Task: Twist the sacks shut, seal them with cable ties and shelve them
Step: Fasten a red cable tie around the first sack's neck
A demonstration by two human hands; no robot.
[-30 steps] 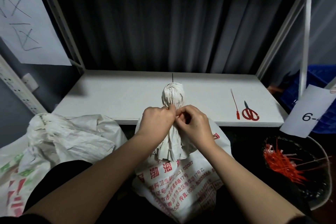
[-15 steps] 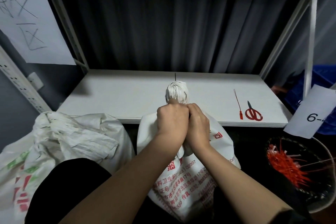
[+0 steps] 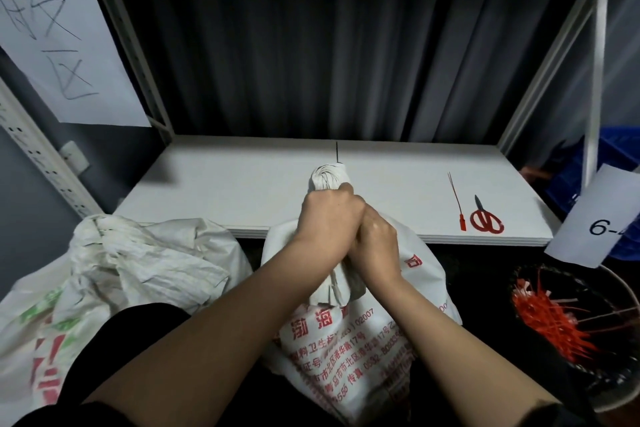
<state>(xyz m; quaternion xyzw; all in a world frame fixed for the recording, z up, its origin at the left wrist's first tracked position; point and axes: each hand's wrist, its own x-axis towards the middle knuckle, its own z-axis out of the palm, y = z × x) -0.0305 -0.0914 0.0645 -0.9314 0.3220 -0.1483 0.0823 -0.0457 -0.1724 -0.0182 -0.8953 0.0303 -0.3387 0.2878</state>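
Note:
A white woven sack [image 3: 349,343] with red print stands in front of me, below the shelf edge. Its neck [image 3: 327,177] is twisted into a tight bunch that sticks up above my fists. My left hand [image 3: 329,218] wraps the neck just under the bunch. Pressed against it, slightly lower, my right hand [image 3: 375,243] grips the same neck. A thin dark tie tail [image 3: 337,151] points up behind the bunch. On the white shelf board [image 3: 225,191] lie a red cable tie [image 3: 457,201] and red-handled scissors [image 3: 485,218].
A second, crumpled open sack [image 3: 114,270] slumps at the left. A round basin [image 3: 585,322] holding several red cable ties sits low right. Paper labels hang at the left and right posts. A blue crate [image 3: 620,166] stands behind the right post.
My hands went from pinching at the neck with fingertips to full fists closed side by side around it. The view shifted slightly.

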